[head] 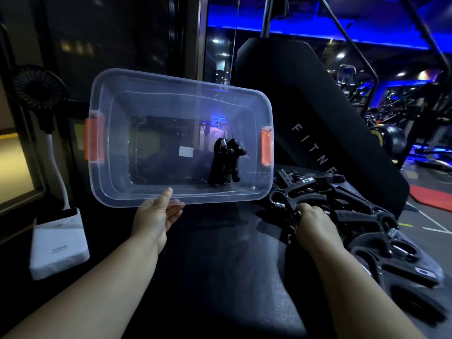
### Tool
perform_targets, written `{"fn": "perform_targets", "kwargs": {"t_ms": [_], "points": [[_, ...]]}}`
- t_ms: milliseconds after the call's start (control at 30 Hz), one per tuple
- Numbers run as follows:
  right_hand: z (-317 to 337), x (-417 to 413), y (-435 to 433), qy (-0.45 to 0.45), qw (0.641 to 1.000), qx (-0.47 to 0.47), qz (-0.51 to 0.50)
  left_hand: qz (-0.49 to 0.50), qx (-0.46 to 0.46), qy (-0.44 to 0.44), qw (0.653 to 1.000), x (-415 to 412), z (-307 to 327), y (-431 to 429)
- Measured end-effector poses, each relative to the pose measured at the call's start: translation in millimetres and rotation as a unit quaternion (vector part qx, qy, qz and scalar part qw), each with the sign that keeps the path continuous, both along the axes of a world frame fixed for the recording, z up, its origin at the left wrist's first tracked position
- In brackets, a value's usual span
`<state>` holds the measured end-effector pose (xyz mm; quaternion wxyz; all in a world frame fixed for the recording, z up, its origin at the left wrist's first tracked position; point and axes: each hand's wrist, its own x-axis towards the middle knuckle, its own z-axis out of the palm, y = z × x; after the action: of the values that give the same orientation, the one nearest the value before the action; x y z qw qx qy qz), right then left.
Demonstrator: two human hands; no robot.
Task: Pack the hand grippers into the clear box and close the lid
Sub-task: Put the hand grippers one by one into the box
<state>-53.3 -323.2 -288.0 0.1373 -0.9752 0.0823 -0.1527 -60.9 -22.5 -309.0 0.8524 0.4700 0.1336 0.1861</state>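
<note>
Pinching the clear box (pixel 181 81) by its near rim, your left hand (pixel 156 216) tilts it toward you while your right hand (pixel 310 221) clasps a hand gripper (pixel 288 201) in the pile (pixel 367 216) at four o'clock; mid-packing, your next move is likely a lift toward ten o'clock, in beside the packed grippers (pixel 226 162).

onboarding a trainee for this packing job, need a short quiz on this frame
1. True or false: the clear box is empty.
2. Which hand holds the box's near rim? A left hand B right hand
3. Fill in: the box's latches are ____ coloured.
Key: 1 false, at least one hand gripper lies inside. 2 A; the right hand grips one in the pile. 3 orange.
</note>
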Motion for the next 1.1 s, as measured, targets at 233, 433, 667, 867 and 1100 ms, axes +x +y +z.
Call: {"fn": "perform_targets", "kwargs": {"t_ms": [233, 433, 667, 867, 1100], "points": [[-4, -7, 6, -0.03, 0.999, -0.004, 0.017, 0.007, 0.007, 0.005, 1.0, -3, 1, -2], [-3, -12, 19, -0.054, 0.997, -0.012, 0.048, 0.006, 0.009, 0.004, 1.0, -2, 0, 0], [-10, -20, 40, -0.058, 0.987, -0.072, 0.135, 0.006, 0.007, 0.005, 1.0, 2, -1, 0], [-20, -18, 49, -0.051, 0.982, -0.06, 0.17, 0.004, 0.006, 0.001, 1.0, 1, -2, 0], [-1, -20, 27, -0.055, 0.992, -0.064, 0.09, -0.002, 0.006, -0.002, 1.0, 0, -1, 0]]}}
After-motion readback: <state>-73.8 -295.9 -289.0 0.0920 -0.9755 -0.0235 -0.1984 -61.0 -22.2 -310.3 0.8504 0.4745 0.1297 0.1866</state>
